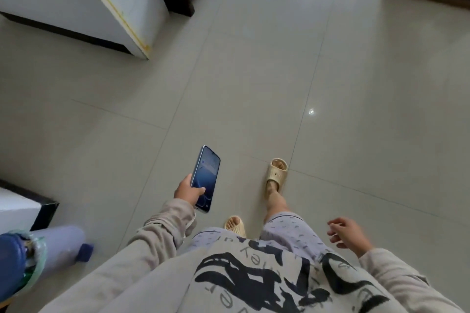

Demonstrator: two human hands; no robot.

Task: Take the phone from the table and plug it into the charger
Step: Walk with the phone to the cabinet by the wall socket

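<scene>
While left hand grips phone | tiled floor (glossy)

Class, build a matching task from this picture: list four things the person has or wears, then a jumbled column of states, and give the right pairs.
Things:
1. phone
2. left hand
3. right hand
4. forward sandal

States:
A. empty, fingers loosely curled
B. on a foot, on the tiled floor
C. screen lit, held above the floor
D. closed around the phone's lower end

Pairs: 1-C, 2-D, 3-A, 4-B
</scene>
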